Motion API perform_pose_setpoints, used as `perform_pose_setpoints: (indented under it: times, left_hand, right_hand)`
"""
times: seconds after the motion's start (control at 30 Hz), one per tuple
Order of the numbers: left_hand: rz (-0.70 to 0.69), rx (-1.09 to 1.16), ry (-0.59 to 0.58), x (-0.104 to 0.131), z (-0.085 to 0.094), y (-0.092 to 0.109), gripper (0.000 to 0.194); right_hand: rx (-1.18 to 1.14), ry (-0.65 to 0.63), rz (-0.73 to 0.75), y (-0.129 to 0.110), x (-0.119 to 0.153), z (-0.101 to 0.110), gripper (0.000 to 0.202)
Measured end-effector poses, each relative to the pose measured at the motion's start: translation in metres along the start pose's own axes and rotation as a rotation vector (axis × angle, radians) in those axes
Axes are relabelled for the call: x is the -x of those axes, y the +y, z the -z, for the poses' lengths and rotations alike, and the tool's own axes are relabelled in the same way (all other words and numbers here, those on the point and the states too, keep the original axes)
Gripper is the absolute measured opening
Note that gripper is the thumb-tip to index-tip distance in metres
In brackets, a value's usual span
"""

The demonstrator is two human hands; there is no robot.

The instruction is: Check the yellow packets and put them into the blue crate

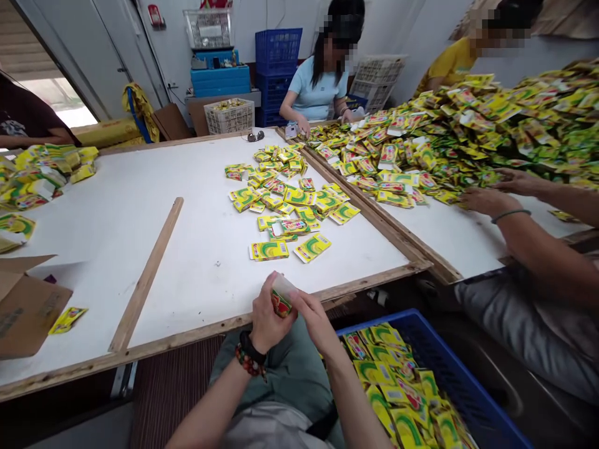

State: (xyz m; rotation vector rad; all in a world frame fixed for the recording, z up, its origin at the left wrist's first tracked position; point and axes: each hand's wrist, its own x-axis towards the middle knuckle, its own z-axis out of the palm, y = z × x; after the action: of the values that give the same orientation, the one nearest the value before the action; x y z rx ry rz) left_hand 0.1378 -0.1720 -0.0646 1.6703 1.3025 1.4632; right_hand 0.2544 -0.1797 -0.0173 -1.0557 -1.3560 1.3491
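Observation:
In my left hand (266, 318) is a small printed carton (281, 304), green and red with a white end pointing up. The fingers wrap round its sides. My right hand (314, 317) meets the carton from the other side, its thumb and fingers closed at the white end. Both hands are above my lap, at the table's front edge. Just beyond them lie two flat yellow-green cartons (269, 251) on the white table (201, 249). Behind these spreads a loose pile of similar cartons (283, 196).
At my right stands a blue crate (416, 321) full of yellow packets. Wooden strips (154, 268) divide the table. Packets are heaped (496, 125) on the right, where a co-worker's hands (491, 199) work. Another person (318, 87) sits opposite. An open cardboard box (32, 312) stands left.

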Motion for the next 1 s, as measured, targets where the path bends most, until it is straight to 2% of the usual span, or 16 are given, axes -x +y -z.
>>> perform_pose_setpoints:
  times: [0.1, 0.2, 0.23, 0.33, 0.4, 0.47, 0.57, 0.67, 0.77, 0.9, 1.0]
  left_hand:
    - [-0.127, -0.022, 0.055, 0.005, -0.001, -0.006, 0.059]
    - [-0.197, -0.028, 0.088, 0.009, -0.001, -0.007, 0.045]
    - [-0.197, -0.035, 0.091, 0.009, -0.001, -0.006, 0.047]
    - [-0.133, -0.059, 0.038, 0.008, 0.002, -0.001, 0.06]
    - [-0.089, -0.081, -0.033, 0.006, 0.004, 0.0, 0.05]
    - [-0.054, -0.118, -0.064, 0.005, 0.004, 0.0, 0.034]
    - [-0.02, -0.153, -0.034, 0.005, 0.003, -0.002, 0.033]
    - [-0.004, -0.149, 0.027, 0.004, 0.002, -0.003, 0.035]
    - [0.041, -0.114, 0.052, 0.002, 0.003, -0.003, 0.024]
    - [0.055, -0.075, 0.031, 0.002, 0.004, -0.003, 0.01]
    - [0.022, -0.047, -0.026, 0.003, 0.01, 0.003, 0.011]
  right_hand:
    - [0.119, 0.156, 0.032, -0.001, -0.005, -0.016, 0.039]
    - [0.199, 0.249, 0.06, -0.004, -0.003, -0.023, 0.041]
    - [0.228, 0.24, 0.079, -0.006, -0.001, -0.022, 0.041]
    - [0.339, 0.091, 0.197, -0.012, 0.006, -0.018, 0.036]
    - [0.419, 0.039, 0.278, -0.014, 0.008, -0.016, 0.032]
    - [0.484, 0.092, 0.314, -0.014, 0.006, -0.017, 0.03]
    - [0.519, 0.164, 0.277, -0.015, 0.0, -0.019, 0.033]
    - [0.546, 0.064, 0.247, -0.017, -0.003, -0.019, 0.034]
    - [0.64, -0.026, 0.3, -0.014, -0.001, -0.019, 0.04]
    - [0.816, -0.032, 0.403, -0.005, 0.0, -0.023, 0.045]
    - [0.919, -0.045, 0.444, -0.004, 0.001, -0.022, 0.042]
